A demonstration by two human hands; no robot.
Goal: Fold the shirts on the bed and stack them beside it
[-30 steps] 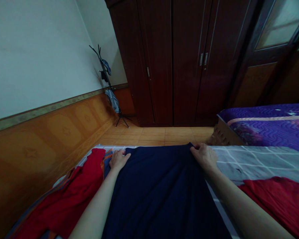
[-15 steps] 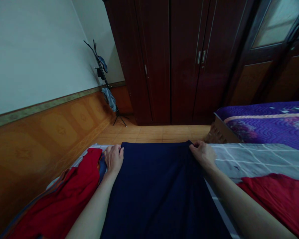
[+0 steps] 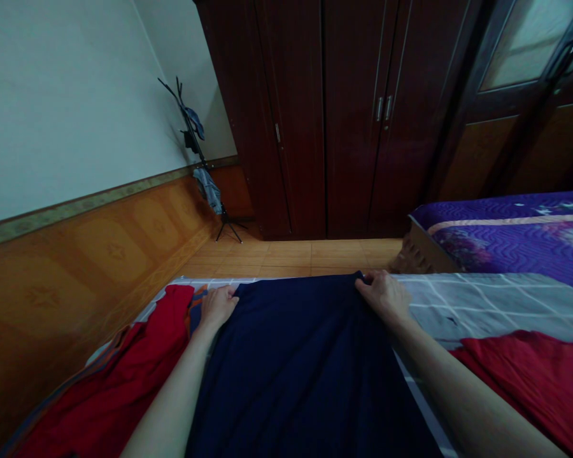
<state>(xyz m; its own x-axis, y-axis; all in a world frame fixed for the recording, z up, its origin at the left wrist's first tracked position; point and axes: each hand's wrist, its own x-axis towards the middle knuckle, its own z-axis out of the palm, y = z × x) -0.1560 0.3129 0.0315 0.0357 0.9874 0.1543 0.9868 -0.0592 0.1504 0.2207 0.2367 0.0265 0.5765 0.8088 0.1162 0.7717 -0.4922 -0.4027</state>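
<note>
A dark navy garment (image 3: 296, 369) lies spread out in front of me, its far edge running between my two hands; which kind of garment it is I cannot tell. My left hand (image 3: 218, 306) pinches its far left corner. At the far right corner my right hand (image 3: 384, 294) has its fingers closed on the cloth. Beside my left forearm lies red clothing (image 3: 143, 350), with blue and orange cloth showing along its edges. Another red cloth (image 3: 525, 375) rests to the right of my right forearm.
Under the clothes is a grey-and-white checked sheet (image 3: 496, 302). Beyond the bed's edge I see tiled floor (image 3: 310, 254) and a dark wooden wardrobe (image 3: 348, 159). A coat stand (image 3: 195, 149) is in the left corner. A purple quilted bed cover (image 3: 516, 235) is at right.
My left hand has drawn its corner slightly toward me, so the far edge now slants and more creases cross the cloth. My right hand has shifted a little to the left.
</note>
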